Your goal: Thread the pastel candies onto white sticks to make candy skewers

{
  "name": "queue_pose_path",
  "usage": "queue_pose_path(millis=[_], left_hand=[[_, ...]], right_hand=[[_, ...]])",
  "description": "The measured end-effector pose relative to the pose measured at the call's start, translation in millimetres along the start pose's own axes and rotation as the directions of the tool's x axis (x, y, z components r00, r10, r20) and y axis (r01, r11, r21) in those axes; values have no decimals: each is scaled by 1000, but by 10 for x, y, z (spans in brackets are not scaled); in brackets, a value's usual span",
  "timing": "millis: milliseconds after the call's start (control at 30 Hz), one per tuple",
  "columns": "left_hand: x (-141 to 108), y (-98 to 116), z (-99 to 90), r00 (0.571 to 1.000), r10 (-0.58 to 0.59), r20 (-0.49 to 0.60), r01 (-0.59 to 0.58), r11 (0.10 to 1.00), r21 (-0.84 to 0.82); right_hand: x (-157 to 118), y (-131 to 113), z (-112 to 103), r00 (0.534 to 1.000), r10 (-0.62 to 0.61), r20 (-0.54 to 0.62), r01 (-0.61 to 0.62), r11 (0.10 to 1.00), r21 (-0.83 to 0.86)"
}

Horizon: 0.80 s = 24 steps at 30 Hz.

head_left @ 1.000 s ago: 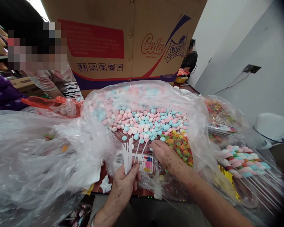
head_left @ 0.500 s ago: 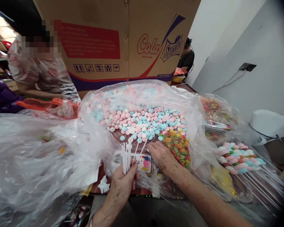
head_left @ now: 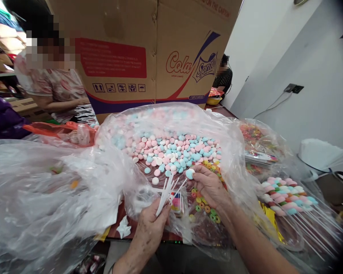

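My left hand (head_left: pixel 153 220) is closed round a bunch of thin white sticks (head_left: pixel 166 193), which fan out upward from the fingers. Between thumb and fingertips my right hand (head_left: pixel 210 184) pinches a pale blue and white marshmallow (head_left: pixel 189 174), close to the stick tips but apart from them. Beyond both hands lies a pile of pink, blue and white marshmallows (head_left: pixel 177 152) in an opened clear plastic bag (head_left: pixel 234 152). Ring-shaped gummy candies (head_left: pixel 207 209), green, yellow and orange, lie partly hidden beneath my right hand. Behind the left hand sits a stack of printed cards (head_left: pixel 177 203).
Finished-looking marshmallow skewers (head_left: pixel 288 196) lie at right, near a bag of gummies (head_left: pixel 253 137). A tall cardboard carton (head_left: pixel 122 57) stands behind the pile. Crumpled plastic (head_left: pixel 45 201) covers the left side. A co-worker (head_left: pixel 51 87) sits at far left, another person at back right.
My right hand has lifted from beside the pile and now shows a marshmallow at its fingertips. The sticks in my left hand have tilted right and spread. The view has shifted slightly.
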<state>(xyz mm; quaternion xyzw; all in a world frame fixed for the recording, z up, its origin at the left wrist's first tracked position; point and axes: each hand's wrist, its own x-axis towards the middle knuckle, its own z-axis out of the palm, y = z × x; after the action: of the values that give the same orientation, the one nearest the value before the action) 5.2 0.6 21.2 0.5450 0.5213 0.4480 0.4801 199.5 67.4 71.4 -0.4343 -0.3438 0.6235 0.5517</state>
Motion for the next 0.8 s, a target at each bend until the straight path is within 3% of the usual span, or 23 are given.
queue_pose_path(millis=[233, 567, 800], left_hand=[[-3, 40, 9, 1000, -17, 11, 16, 995, 94], [-14, 79, 4, 998, -28, 49, 22, 991, 133], [-14, 98, -22, 997, -34, 71, 25, 992, 122]], right_hand=[[-10, -11, 55, 1000, 23, -5, -23, 999, 45], [-21, -13, 38, 998, -8, 61, 10, 999, -35], [-36, 13, -10, 982, -110, 153, 150, 948, -281]])
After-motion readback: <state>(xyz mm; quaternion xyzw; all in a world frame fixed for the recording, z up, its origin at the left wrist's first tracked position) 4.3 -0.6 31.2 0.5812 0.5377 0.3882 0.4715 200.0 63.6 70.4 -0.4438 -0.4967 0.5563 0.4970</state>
